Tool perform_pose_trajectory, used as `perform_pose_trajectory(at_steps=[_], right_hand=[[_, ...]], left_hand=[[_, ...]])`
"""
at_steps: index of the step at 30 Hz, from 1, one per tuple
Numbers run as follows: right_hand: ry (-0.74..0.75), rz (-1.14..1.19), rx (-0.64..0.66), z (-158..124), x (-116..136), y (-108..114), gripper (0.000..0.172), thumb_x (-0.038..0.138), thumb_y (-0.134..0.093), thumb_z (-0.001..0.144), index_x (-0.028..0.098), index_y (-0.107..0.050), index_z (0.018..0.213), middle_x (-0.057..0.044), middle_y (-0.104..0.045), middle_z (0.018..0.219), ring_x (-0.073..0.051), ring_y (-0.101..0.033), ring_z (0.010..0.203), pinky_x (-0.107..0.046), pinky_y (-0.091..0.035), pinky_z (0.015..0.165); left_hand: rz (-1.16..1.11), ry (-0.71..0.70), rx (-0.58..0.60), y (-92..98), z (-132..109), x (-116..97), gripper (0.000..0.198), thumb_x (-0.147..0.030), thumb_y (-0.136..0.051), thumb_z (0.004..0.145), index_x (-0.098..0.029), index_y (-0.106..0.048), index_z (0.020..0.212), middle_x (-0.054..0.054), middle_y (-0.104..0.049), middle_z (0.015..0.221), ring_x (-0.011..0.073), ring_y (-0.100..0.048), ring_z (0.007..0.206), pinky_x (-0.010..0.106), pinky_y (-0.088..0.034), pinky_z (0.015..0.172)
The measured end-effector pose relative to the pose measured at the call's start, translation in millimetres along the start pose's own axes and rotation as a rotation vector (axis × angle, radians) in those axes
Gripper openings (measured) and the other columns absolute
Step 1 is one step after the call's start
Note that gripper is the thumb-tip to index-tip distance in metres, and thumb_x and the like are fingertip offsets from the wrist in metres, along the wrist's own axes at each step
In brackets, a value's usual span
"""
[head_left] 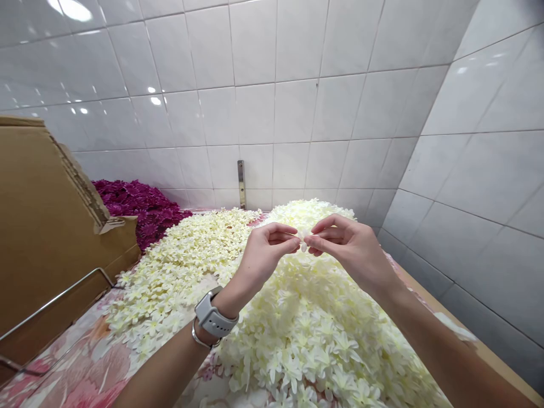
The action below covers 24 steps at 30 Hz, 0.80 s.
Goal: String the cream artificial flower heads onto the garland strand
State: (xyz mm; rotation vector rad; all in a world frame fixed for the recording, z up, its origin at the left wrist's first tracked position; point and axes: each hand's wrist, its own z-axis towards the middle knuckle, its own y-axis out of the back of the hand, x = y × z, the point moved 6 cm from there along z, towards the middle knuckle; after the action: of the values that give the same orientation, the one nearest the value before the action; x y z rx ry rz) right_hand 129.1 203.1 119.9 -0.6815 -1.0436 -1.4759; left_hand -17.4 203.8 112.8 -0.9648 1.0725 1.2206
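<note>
A floral-covered tabletop (pixel 96 371), set against tiled walls (pixel 297 113), carries a deep heap of loose white flowers (pixel 327 323) from its far edge to its near edge, a cardboard box (pixel 55 221) toward its left edge, a flatter spread of cream flowers (pixel 191 255) beside the heap, and purple flowers (pixel 147 211) toward the far left corner. Above the white heap, a person's left hand (pixel 266 252) (a watch (pixel 216 315) strapped at the wrist) and right hand (pixel 357 249) meet, fingertips of both pinching a small white petal piece (pixel 304 247). It appears mid-handling, not yet set down; plenty lies loose below, though whether the cream spread is finished cannot be told.
</note>
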Motion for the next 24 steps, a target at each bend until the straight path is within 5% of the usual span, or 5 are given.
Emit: perform_pose_trajectory(at_steps=[5, 9, 16, 20, 24], right_hand=[[0.107, -0.324, -0.215, -5.8, 19.7, 18.3, 0.038, 0.052, -0.066, 0.069, 0.02, -0.064, 0.09, -0.005, -0.068, 0.084, -0.02, -0.065, 0.076, -0.034, -0.052, 0.069], [0.1, -0.352, -0.34, -5.9, 21.3, 32.8, 0.034, 0.051, -0.062, 0.072, 0.022, -0.065, 0.09, -0.004, -0.068, 0.083, -0.021, -0.065, 0.076, -0.039, -0.053, 0.072], [0.119, -0.344, -0.398, -10.6, 26.4, 36.5, 0.028, 0.045, -0.062, 0.07, 0.023, -0.066, 0.087, -0.003, -0.069, 0.079, -0.019, -0.065, 0.075, -0.038, -0.053, 0.076], [0.153, -0.447, -0.445, -15.4, 33.0, 39.6, 0.026, 0.044, -0.061, 0.074, 0.025, -0.067, 0.09, -0.003, -0.07, 0.079, -0.02, -0.066, 0.078, -0.033, -0.054, 0.071], [0.168, -0.506, -0.419, -13.8, 29.3, 34.5, 0.028, 0.047, -0.058, 0.075, 0.026, -0.067, 0.091, -0.003, -0.07, 0.078, -0.021, -0.067, 0.077, -0.033, -0.054, 0.066]], left_hand=[[0.365, -0.246, -0.065, 5.6, -1.6, -6.6, 0.014, -0.02, -0.061, 0.076, -0.016, -0.064, 0.089, 0.01, -0.068, 0.098, 0.0232, -0.062, 0.095, 0.038, -0.048, 0.085], [0.726, -0.334, -0.116, 15.8, -6.6, -26.2, 0.028, -0.017, -0.062, 0.076, -0.017, -0.063, 0.105, 0.012, -0.052, 0.132, 0.0285, -0.039, 0.127, 0.047, -0.028, 0.106], [0.839, -0.418, -0.394, 108.8, -16.7, -92.8, 0.024, -0.019, -0.056, 0.082, -0.014, -0.065, 0.104, 0.007, -0.068, 0.106, 0.0186, -0.062, 0.097, 0.032, -0.046, 0.087], [1.117, 0.043, -0.272, 175.9, 8.4, -34.7, 0.018, -0.017, -0.056, 0.081, -0.013, -0.069, 0.093, 0.01, -0.07, 0.1, 0.0216, -0.064, 0.092, 0.03, -0.048, 0.079], [1.188, 0.184, -0.136, 204.7, 18.5, 30.2, 0.01, -0.019, -0.06, 0.08, -0.013, -0.067, 0.083, 0.007, -0.068, 0.092, 0.0195, -0.063, 0.086, 0.033, -0.049, 0.079]])
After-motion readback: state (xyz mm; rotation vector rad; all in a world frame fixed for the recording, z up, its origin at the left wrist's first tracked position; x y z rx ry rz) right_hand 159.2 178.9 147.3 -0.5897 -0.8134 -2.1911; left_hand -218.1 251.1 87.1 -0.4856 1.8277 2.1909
